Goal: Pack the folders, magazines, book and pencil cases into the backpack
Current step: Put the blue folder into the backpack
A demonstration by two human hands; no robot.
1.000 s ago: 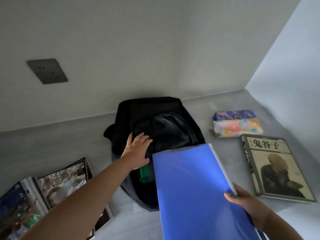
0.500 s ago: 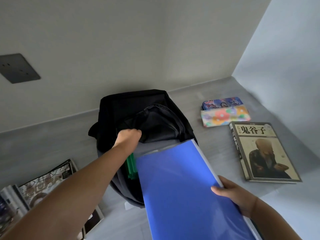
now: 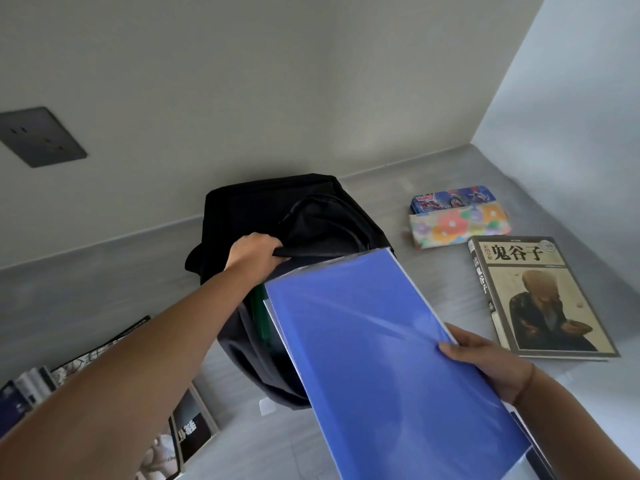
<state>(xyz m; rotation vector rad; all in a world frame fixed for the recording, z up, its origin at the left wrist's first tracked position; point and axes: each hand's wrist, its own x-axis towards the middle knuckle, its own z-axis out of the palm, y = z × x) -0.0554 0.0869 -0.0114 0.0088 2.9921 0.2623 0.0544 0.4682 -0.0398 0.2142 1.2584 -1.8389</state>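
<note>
Our bare left arm stretches forward; our left hand (image 3: 255, 252) is knuckles-up, fingers curled over the rim of the backpack (image 3: 242, 209). Our right hand (image 3: 485, 362), lower right, pinches the blue folder (image 3: 381, 341), thumb on top.

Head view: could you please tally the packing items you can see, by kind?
Folders: 2, a blue folder and a green folder inside the backpack.
Pencil cases: 2, a blue tin and a floral pouch.
Book: 1.
Magazines: at least 2; the arm hides part of the pile.
Total: at least 7.
</note>
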